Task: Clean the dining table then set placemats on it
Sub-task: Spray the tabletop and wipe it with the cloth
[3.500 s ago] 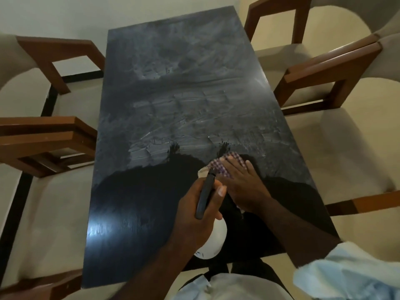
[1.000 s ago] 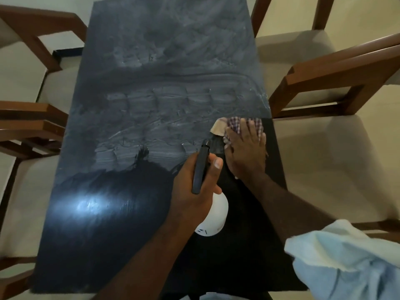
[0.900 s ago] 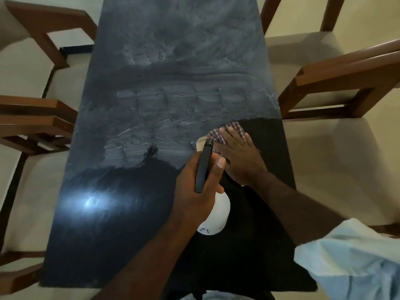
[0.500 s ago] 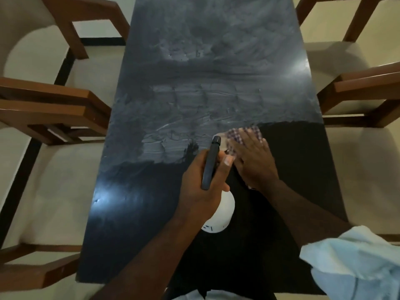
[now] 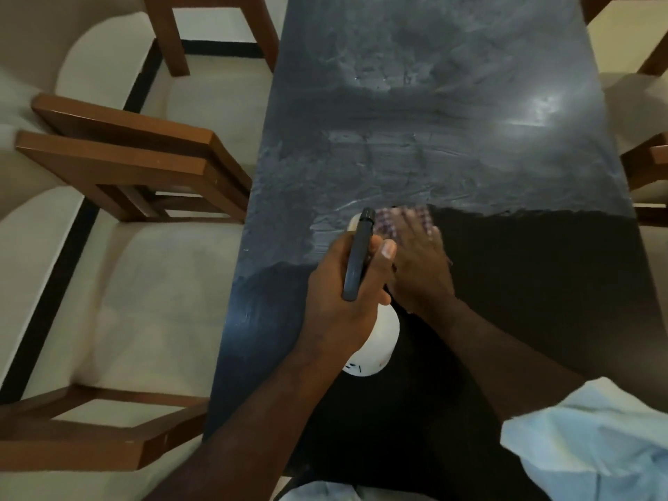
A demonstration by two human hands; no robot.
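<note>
Your right grip [image 5: 423, 269] lies flat and unclenched, fingers spread, pressing the cloth [image 5: 392, 216] onto the tabletop [image 5: 470, 85] right on the line where the dark wiped part [image 5: 542, 283] meets the grey streaky film [image 5: 433, 164]. The fingers are blurred, so I judge you are mid-stroke. Your left grip [image 5: 343, 309] is clasped round the bottle [image 5: 379, 341], held above the near end with its black nozzle [image 5: 358, 254] just beside the cloth. Work in straight bands from one long edge to the other. Overlap each band with the clean part so that no grey sliver is left along the line. Press through the whole palm, not the fingertips alone, or the cloth will bunch and skip. The patch to the left of the bottle looks unwiped, so take it before you go farther out. Lift the bottle clear of the cloth's path, and spray only where the film looks dry. Most of the far half is left to do. No placemats show, so lay them only once the whole top is dark and dry.
</note>
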